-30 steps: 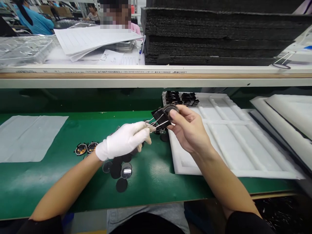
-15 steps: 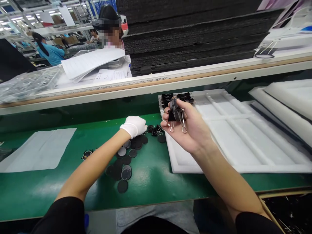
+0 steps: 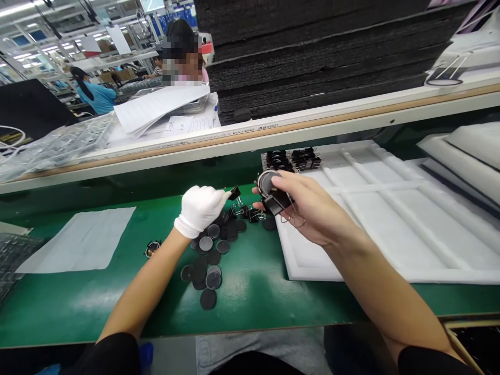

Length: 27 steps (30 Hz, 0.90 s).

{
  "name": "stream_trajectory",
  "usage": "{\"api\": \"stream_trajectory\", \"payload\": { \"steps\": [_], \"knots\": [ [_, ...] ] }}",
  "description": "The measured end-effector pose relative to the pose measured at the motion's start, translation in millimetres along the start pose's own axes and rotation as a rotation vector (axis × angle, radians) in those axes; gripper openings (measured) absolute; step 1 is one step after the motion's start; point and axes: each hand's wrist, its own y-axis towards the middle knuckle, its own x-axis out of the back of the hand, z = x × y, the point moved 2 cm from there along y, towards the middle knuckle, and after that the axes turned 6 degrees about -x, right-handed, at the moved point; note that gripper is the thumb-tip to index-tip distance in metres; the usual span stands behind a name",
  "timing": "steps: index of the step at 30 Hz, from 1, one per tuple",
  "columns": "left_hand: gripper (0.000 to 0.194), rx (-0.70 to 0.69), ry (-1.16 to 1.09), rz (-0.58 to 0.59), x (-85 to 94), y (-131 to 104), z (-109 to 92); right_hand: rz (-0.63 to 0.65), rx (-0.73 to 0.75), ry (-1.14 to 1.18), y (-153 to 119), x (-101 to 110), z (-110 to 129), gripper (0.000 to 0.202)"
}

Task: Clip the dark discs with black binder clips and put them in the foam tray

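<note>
My left hand (image 3: 201, 208), in a white glove, pinches a black binder clip (image 3: 235, 193) whose wire handles hang downward. Bare, my right hand (image 3: 308, 205) is closed around a round dark part with a metallic rim (image 3: 267, 183). A larger binder clip (image 3: 276, 201) sits on that part's lower edge, its wire handles lying against my palm. Just below the left hand, several loose binder clips (image 3: 255, 214) rest on the green table. Black and clear-faced discs (image 3: 208, 299) spread in a loose pile toward the table's front.
A white foam tray (image 3: 375, 229) lies at right, clipped parts (image 3: 279, 159) filling its far left corner. One small round part (image 3: 152, 248) is left of the discs, near a white sheet (image 3: 84, 239). Behind the ledge (image 3: 175, 148) stand black foam sheets (image 3: 312, 57) and a person (image 3: 183, 52).
My left hand has lifted a binder clip from the loose clips and drawn slightly left. My right hand has turned the round part, so its dark face now shows.
</note>
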Motion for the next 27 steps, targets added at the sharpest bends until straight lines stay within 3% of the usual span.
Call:
{"api": "stream_trajectory", "payload": {
  "steps": [3,5,7,10,13,15,18,21,27],
  "knots": [
    [0.05,0.277,-0.428,-0.225,13.3,-16.4,-5.9,0.038,0.022,-0.169,2.5,-1.3,-9.4,0.018],
    [0.047,0.392,-0.707,-0.217,20.3,-25.0,-14.1,0.13,-0.045,-0.165,4.2,-5.5,-17.7,0.026],
    [0.049,0.44,-0.834,-0.154,26.3,-31.4,-21.0,0.237,-0.132,-0.134,5.2,-10.8,-25.5,0.032],
    [0.055,0.38,-0.847,-0.056,34.0,-37.0,-23.5,0.3,-0.153,-0.146,5.6,-14.7,-31.3,0.034],
    [0.062,0.221,-0.83,0.088,39.4,-38.8,-22.3,0.295,-0.129,-0.224,5.1,-12.2,-32.1,0.034],
    [0.057,0.154,-0.764,0.181,42.4,-38.9,-22.8,0.308,-0.111,-0.296,4.3,-9.3,-31.2,0.035],
    [0.046,0.182,-0.651,0.278,45.5,-38.5,-26.9,0.326,-0.089,-0.386,3.4,-5.5,-28.8,0.034],
    [0.048,0.202,-0.629,0.29,46.6,-38.4,-34.0,0.33,-0.076,-0.447,2.9,-3.9,-26.3,0.032],
    [0.053,0.104,-0.531,0.18,47.3,-37.1,-38.3,0.358,-0.084,-0.48,1.5,-8.3,-24.8,0.033]
  ]
}}
